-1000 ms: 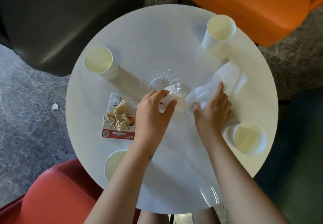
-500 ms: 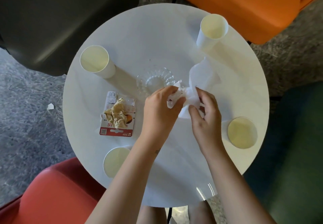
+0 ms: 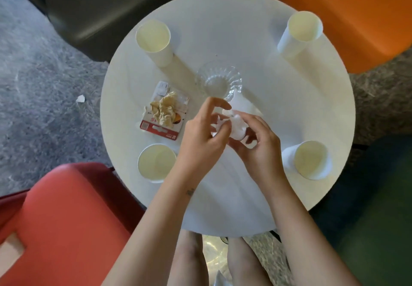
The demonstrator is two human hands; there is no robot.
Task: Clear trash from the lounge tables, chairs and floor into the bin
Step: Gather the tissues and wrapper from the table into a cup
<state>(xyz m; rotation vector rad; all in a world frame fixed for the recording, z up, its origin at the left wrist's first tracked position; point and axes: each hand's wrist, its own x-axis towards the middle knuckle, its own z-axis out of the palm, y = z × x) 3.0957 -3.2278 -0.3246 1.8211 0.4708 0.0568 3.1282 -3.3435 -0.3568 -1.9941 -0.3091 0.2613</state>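
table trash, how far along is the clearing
Done: nothing visibly binned, and no bin is in view. In hand: the left hand and right hand grip a wadded white tissue over the table. Left: four paper cups, the crumpled brown paper on the red wrapper, a white scrap on the carpet.

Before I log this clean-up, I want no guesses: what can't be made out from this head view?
Head view, all:
White tissue: bunched between the left hand and right hand; their fingers hide whether it is one piece or several.
Red packet: print too small; crumpled brown paper covers its middle.
Floor scrap: too small to identify.
Bin: outside the frame.
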